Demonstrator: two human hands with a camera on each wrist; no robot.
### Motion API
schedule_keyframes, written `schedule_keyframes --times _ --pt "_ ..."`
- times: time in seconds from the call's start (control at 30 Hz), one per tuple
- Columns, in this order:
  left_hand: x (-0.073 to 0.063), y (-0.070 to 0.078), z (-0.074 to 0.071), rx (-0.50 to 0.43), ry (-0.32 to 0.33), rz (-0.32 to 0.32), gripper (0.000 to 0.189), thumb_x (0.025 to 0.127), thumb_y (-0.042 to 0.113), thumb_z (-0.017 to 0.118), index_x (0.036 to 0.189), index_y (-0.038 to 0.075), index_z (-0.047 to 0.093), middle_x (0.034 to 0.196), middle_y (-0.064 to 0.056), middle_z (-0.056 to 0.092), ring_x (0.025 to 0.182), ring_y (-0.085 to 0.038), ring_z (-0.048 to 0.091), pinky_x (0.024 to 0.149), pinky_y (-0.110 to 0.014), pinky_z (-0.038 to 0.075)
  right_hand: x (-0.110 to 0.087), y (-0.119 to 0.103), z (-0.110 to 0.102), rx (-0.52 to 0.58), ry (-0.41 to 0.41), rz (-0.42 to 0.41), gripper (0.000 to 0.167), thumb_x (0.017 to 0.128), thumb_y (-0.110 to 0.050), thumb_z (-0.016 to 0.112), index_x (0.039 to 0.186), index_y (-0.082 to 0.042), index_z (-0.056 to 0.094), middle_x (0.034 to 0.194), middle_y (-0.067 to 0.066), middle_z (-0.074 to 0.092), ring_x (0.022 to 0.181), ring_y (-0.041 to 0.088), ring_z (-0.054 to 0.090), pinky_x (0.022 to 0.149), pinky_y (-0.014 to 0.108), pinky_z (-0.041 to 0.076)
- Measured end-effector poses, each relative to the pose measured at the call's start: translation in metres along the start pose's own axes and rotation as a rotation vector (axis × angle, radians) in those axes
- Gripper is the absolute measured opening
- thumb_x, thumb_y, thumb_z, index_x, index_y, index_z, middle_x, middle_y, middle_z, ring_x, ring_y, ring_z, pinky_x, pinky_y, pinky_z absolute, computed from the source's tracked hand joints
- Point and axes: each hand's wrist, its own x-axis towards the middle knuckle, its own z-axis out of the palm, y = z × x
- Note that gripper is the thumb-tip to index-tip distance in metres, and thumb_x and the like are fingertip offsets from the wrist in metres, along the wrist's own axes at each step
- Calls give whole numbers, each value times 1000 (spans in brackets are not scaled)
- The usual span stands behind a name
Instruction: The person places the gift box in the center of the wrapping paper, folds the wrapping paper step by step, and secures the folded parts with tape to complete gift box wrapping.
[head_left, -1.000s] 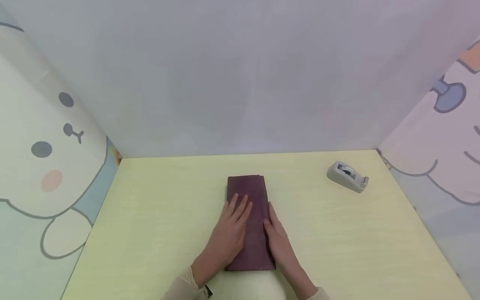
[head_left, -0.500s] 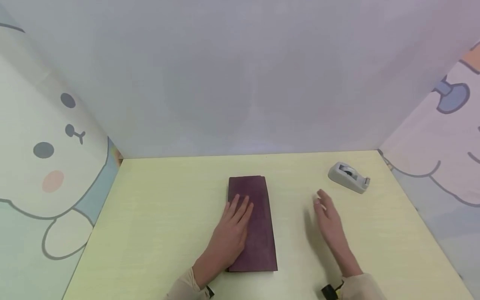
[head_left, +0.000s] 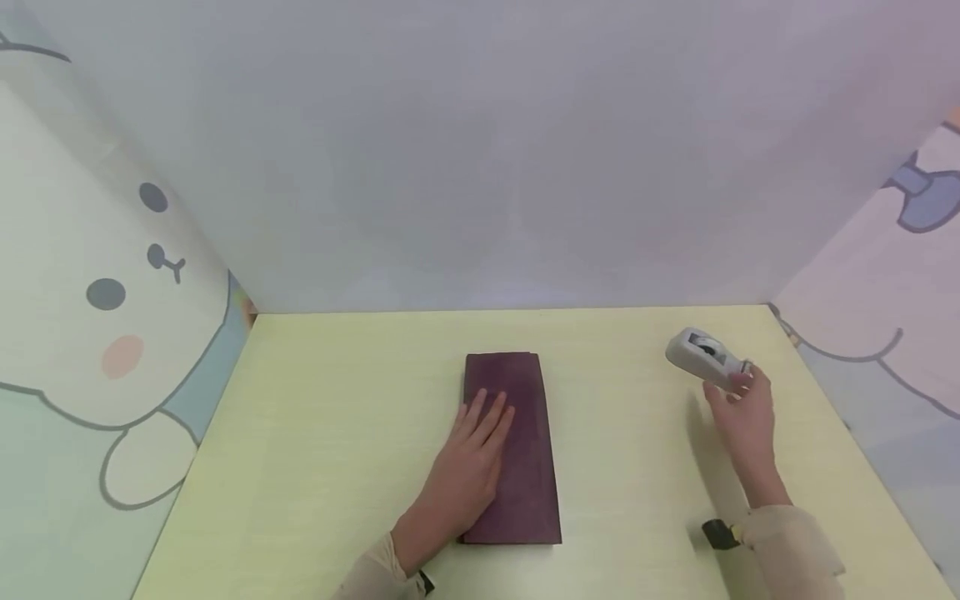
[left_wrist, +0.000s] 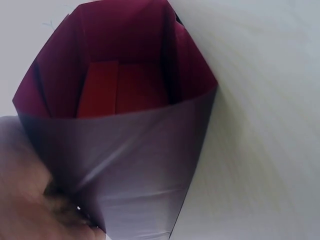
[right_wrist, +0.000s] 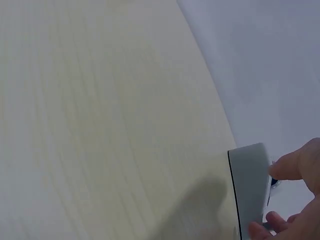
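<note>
A dark purple paper wrap (head_left: 517, 467) lies lengthwise on the table, like a flattened sleeve. The left wrist view shows its near end gaping, with maroon inner walls (left_wrist: 125, 30) and a flat red surface (left_wrist: 142, 87) deep inside. My left hand (head_left: 461, 475) rests on its upper face, fingers spread and straight. My right hand (head_left: 746, 425) is at the cutter end of a grey tape dispenser (head_left: 701, 354). In the right wrist view its thumb (right_wrist: 287, 167) is right at the dispenser's upper edge, and the fingertips (right_wrist: 259, 231) lie at the front, apart from the thumb.
The pale yellow table (head_left: 345, 400) meets a plain grey back wall (head_left: 495, 167). Side walls with cartoon animals, such as the left one (head_left: 90, 350), bound it on both sides.
My right hand has left the right edge of the purple wrap and moved right to the tape dispenser, which stays in place. The left hand keeps resting on the wrap.
</note>
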Motion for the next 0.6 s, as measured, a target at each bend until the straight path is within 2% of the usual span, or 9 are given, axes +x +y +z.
schedule_keyframes --times 0.07,0.13,0.23,0.27,0.37,0.47,0.5,0.6 --pt "0 1 0 -13 7 -1 53 106 14 54 157 5 45 169 -12 36 160 -36 27 126 -53 32 6 3 -4 -39 18 29 82 102 -25 59 162 8 14 155 35 33 133 46 50 85 16 53" --pt "1 1 0 -28 7 -1 52 106 13 53 157 5 45 169 -13 36 160 -36 27 126 -53 31 11 6 -8 -57 32 66 83 100 -25 62 160 10 16 152 36 31 125 43 51 67 8 41" --pt "1 1 0 -49 3 1 52 106 13 52 157 5 45 169 -13 36 160 -36 26 127 -53 30 21 14 -16 -80 23 103 89 98 -24 65 161 8 10 156 35 23 122 39 50 69 9 38" --pt "1 1 0 -53 0 0 52 107 14 51 157 5 44 169 -13 36 160 -36 26 127 -53 29 25 17 -19 -87 10 100 92 98 -24 65 162 7 6 159 35 18 124 39 48 77 12 44" --pt "1 1 -1 -56 -15 -8 52 108 17 51 158 5 43 170 -12 34 161 -35 24 128 -52 28 38 26 -27 -121 -53 26 97 100 -22 65 163 6 -3 167 35 8 121 40 51 81 12 45" --pt "1 0 -2 -63 -33 -16 53 110 23 49 159 6 42 171 -12 31 162 -34 22 128 -52 26 47 32 -32 -155 -119 -60 96 102 -23 63 163 6 -5 169 36 11 120 43 52 76 7 44" --pt "0 0 -2 -67 -39 -18 53 110 24 48 159 6 41 171 -11 30 162 -34 21 129 -52 26 48 34 -33 -166 -133 -81 94 103 -22 63 163 6 -4 167 37 14 118 45 54 67 5 39" --pt "0 0 -2 -73 -44 -22 54 111 27 47 160 6 40 172 -11 29 162 -33 21 129 -52 25 49 35 -33 -187 -139 -100 91 102 -22 64 164 6 2 163 39 25 124 50 53 64 4 37"
